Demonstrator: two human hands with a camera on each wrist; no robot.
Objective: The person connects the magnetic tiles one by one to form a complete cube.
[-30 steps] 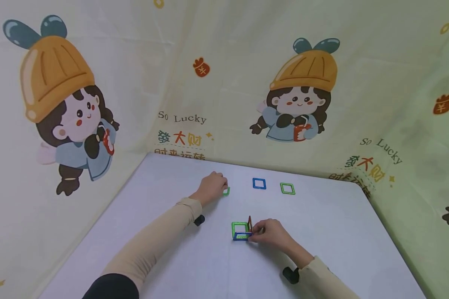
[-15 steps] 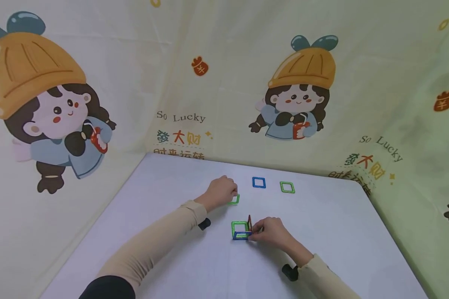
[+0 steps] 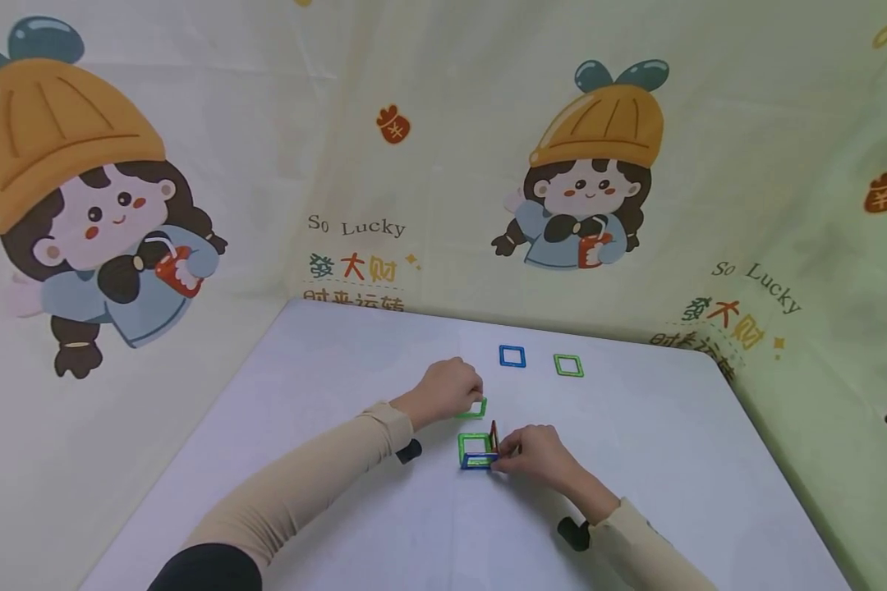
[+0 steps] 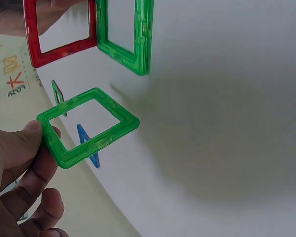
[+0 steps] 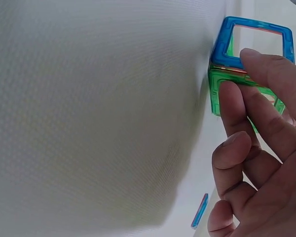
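Note:
A green square magnetic tile (image 4: 103, 142) is pinched by its edge between thumb and fingers of my left hand (image 3: 443, 387), a little above the table. Just nearer stands a small build of magnetic tiles: a green one (image 3: 461, 447) lies flat, a blue one (image 3: 479, 467) rises at its front, and a red one (image 3: 494, 435) stands upright on its right side. My right hand (image 3: 545, 460) grips the build at its front right corner. In the right wrist view, its thumb presses the blue tile and its fingertips touch the green tile.
Farther back on the white table (image 3: 384, 525) lie a loose blue tile (image 3: 512, 366) and a loose green tile (image 3: 569, 375). A cloth printed with cartoon figures (image 3: 587, 213) hangs behind the table's far edge.
My left hand has brought the green tile rightward and nearer, from the back left to just behind the build. The right hand has stayed at the build's corner.

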